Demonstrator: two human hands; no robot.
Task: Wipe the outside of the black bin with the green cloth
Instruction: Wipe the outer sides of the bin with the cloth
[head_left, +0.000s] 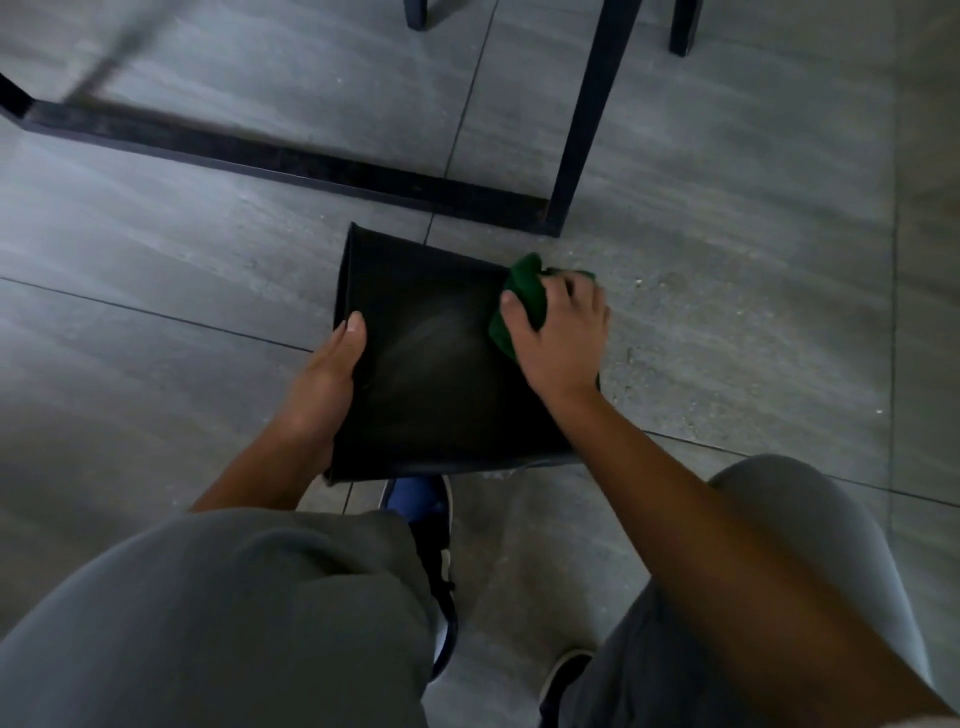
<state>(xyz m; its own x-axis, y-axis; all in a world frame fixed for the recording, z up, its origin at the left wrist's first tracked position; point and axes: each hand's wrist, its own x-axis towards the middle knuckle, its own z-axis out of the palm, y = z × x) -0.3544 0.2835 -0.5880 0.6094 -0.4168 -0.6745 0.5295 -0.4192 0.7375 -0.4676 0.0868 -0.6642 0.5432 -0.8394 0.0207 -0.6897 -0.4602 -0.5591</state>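
- bin (431, 364): plain black, matte
- cloth (519, 306): deep green, no pattern
- floor (727, 260): grey tiles with faint streaks and thin dark joints
- frame (291, 156): black bars
- shorts (234, 623): grey
- shoe (415, 499): blue toe (sole edge pale)

No readable text, label, brand or number anywhere in view.

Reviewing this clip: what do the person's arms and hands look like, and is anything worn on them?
Both forearms are bare from the elbows down: no sleeves, gloves, watch, bracelets or rings show on the left hand or the right hand. Fingernails look short and unpainted. Lower down, the person wears grey shorts and dark shoes, one with a blue toe and white sole.
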